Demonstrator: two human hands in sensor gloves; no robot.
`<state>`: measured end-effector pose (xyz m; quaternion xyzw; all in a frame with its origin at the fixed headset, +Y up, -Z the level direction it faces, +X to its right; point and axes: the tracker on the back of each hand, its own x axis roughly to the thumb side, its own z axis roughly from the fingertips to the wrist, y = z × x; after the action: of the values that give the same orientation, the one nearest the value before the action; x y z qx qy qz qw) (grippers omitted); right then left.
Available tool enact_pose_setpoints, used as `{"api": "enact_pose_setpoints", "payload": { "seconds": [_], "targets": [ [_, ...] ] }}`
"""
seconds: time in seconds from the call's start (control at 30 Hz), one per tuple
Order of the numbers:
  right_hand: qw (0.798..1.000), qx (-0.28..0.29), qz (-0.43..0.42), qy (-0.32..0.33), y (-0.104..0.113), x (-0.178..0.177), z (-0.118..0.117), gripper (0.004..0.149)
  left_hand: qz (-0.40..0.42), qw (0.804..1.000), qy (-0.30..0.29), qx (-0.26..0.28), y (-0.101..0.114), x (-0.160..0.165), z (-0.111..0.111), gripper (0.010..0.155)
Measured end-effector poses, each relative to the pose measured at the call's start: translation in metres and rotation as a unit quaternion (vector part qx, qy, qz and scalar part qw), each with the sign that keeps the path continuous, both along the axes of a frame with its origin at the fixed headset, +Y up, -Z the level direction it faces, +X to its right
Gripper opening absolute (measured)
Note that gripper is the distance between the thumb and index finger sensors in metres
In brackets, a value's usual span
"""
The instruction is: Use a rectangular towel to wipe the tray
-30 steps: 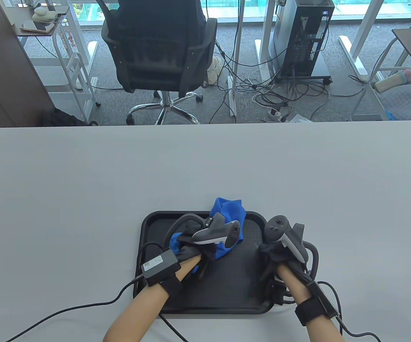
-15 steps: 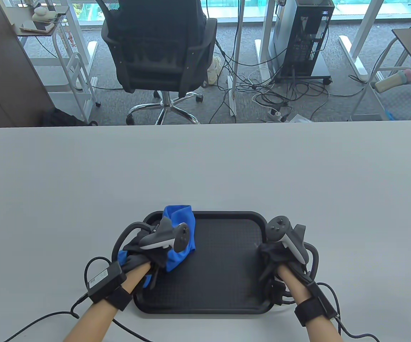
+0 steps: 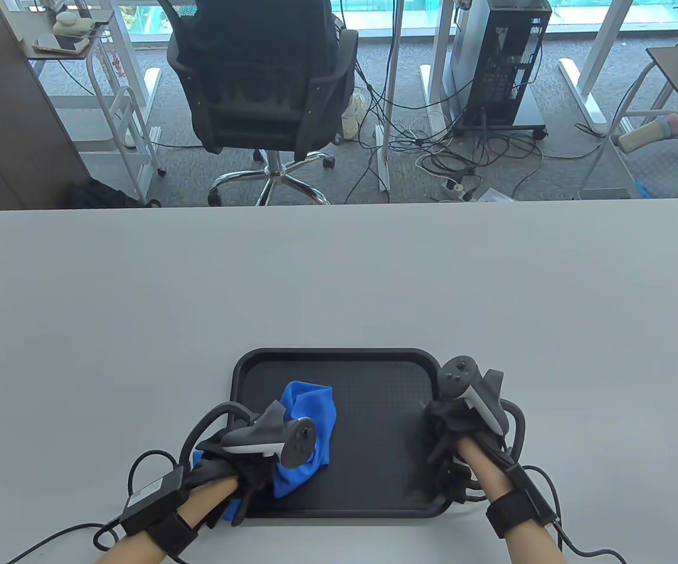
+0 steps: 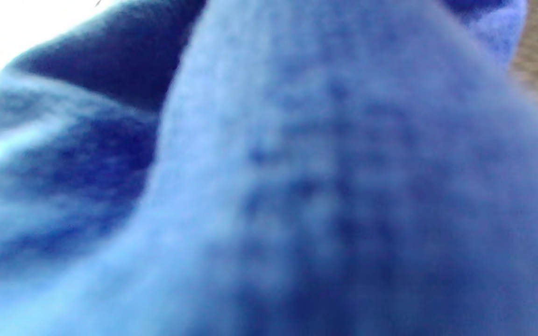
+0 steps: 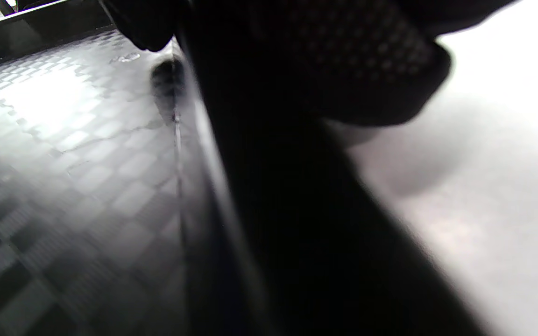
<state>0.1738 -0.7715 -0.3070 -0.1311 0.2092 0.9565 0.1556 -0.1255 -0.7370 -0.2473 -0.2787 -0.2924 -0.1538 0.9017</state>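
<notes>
The left hand (image 3: 239,464) grips the bunched blue towel (image 3: 306,432) and presses it on the near left part of the black tray (image 3: 374,358), which lies at the near edge of the table (image 3: 339,270). The right hand (image 3: 462,429) holds the right rim of the tray, fingers closed on it.

To wipe well, I think the left hand should keep the towel flat under the palm, push with even pressure and make overlapping strokes into the corners, while the right hand stops the tray from sliding.

Compared with half a second ago, the towel has moved from the far left corner toward the near left side; one second ago it was at the far middle. The right hand has stayed on the rim.
</notes>
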Motion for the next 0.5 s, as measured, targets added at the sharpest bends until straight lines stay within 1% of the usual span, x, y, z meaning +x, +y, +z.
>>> {"api": "enact_pose_setpoints", "payload": {
  "seconds": [0.2,0.33,0.5],
  "targets": [
    [1.0,0.0,0.001,0.001,0.0,-0.001,0.0,0.047,0.001,0.999,-0.043,-0.002,0.0,0.022,0.01,0.057],
    [1.0,0.0,0.002,0.002,0.0,-0.001,0.0,0.047,0.011,0.998,-0.063,-0.004,0.0,0.041,0.013,0.057],
    [1.0,0.0,0.002,0.002,0.0,-0.001,0.0,0.047,0.018,0.995,-0.096,0.006,-0.001,0.072,0.016,0.057]
  ]
}}
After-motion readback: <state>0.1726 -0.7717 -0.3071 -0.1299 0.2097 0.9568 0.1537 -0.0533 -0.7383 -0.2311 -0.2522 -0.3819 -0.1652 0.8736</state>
